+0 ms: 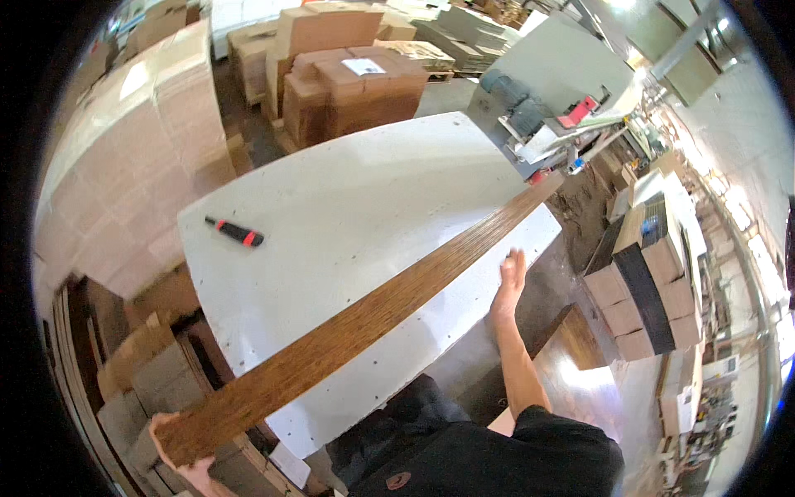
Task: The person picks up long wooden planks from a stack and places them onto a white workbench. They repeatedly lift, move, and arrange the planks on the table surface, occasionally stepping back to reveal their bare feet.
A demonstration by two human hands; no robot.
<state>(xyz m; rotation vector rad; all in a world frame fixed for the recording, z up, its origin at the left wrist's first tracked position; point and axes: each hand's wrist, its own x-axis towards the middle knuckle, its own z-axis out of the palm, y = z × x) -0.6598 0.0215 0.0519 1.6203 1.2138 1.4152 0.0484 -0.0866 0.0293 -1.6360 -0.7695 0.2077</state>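
A long brown wooden plank with visible grain runs diagonally across a white tabletop, from the near left to the far right. At its near left end, past the table's edge, my left hand wraps round the board, with the fingers partly hidden by it. My right hand hovers beside the plank's right side, fingers stretched out, with a gap between it and the wood. A black and red tool with a handle, resembling a utility knife, lies on the left part of the table.
Stacked cartons stand left of the table, and more brown boxes behind it. To the right are bundled long boxes with a black band and a shiny wooden panel. A bench with a red item stands at the far right.
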